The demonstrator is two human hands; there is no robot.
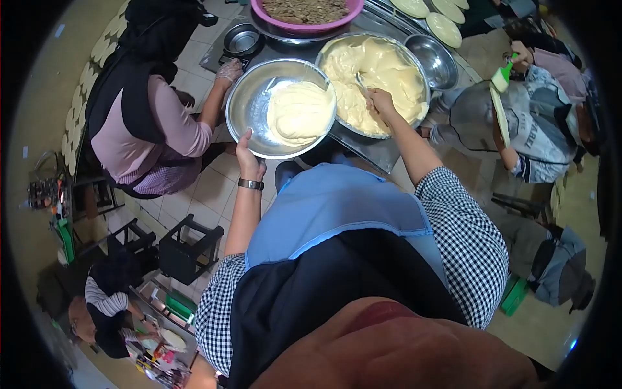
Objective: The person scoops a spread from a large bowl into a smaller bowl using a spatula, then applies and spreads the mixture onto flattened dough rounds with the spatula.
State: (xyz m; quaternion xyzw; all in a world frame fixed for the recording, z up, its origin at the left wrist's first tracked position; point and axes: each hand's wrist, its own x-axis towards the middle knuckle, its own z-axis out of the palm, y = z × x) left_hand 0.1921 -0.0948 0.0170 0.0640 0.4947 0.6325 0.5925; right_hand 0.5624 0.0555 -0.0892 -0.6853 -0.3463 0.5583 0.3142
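My left hand [250, 156] grips the near-left rim of a steel mixing bowl [249, 107], thumb over the edge. Pale, smooth cream [300, 113] is heaped on the right side of that bowl, which slightly overlaps a second, larger bowl. In this larger steel bowl [424, 107] lies a big mass of yellower cream [376, 61]. My right hand [380, 104] is closed round the handle of a utensil [360, 79] dipped in the yellow cream; its head is hidden, so I cannot tell its kind.
A pink basin [358, 11] of brown pieces stands at the back, with a small steel bowl [241, 40] left and another bowl [435, 61] right. A person's gloved hand [229, 71] is close to my bowl. Opposite, another person holds a green spatula [502, 76]. Black stools [188, 249] stand behind left.
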